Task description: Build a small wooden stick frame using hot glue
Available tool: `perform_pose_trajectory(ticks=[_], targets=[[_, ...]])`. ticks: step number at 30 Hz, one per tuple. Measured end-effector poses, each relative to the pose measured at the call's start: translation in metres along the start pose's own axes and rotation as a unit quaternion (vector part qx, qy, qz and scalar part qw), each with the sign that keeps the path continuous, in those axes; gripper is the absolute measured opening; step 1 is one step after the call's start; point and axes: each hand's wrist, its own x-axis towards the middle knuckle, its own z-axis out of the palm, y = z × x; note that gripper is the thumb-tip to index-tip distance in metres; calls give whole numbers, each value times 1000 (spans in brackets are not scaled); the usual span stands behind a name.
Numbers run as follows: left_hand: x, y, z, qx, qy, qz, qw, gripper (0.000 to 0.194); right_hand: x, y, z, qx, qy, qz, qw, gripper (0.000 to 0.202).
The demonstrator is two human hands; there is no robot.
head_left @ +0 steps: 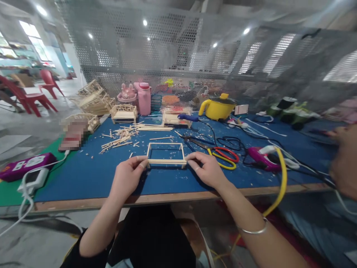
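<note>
A small frame of thin wooden sticks (166,162) stands on the blue table mat (106,182), with two uprights and a top bar at its back. My left hand (128,174) pinches the frame's left end between thumb and fingers. At the right end, my right hand (205,168) holds the frame the same way. Loose sticks and offcuts (121,137) lie behind and to the left. Just beyond my right hand are pliers (195,141) and scissors with red and yellow handles (227,154).
Small wooden models (124,113) line the back, beside a pink flask (144,100), a blue glue gun (188,117) and a yellow pot (219,108). Purple power strips (28,166) and cables lie at both sides. Another person's arm (346,160) is at the right edge.
</note>
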Motion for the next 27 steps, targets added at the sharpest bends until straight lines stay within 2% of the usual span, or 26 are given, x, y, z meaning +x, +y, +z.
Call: perform_pose_trajectory(ticks=[5,12,19,21,23,24,25,27], targets=[[-5,-1,1,41,34,-5,999,30,-4,-4,0,15,-2,-5,1000,8],[-7,4,2,61,48,-3,997,29,-5,-2,2,16,14,-12,1000,9],[-8,0,5,97,67,7,993,29,-6,-2,4,17,36,-33,999,9],[-12,2,6,137,124,61,981,30,-6,-2,4,20,38,-36,998,9],[-15,9,11,184,171,171,953,32,-5,-3,3,23,35,-37,998,9],[-17,14,15,207,164,236,935,33,-5,-3,3,24,32,-37,999,9],[-17,20,20,229,132,299,917,35,-6,-3,3,23,30,-38,999,9],[-15,30,34,273,23,369,888,36,-6,-2,3,21,23,-41,999,9]])
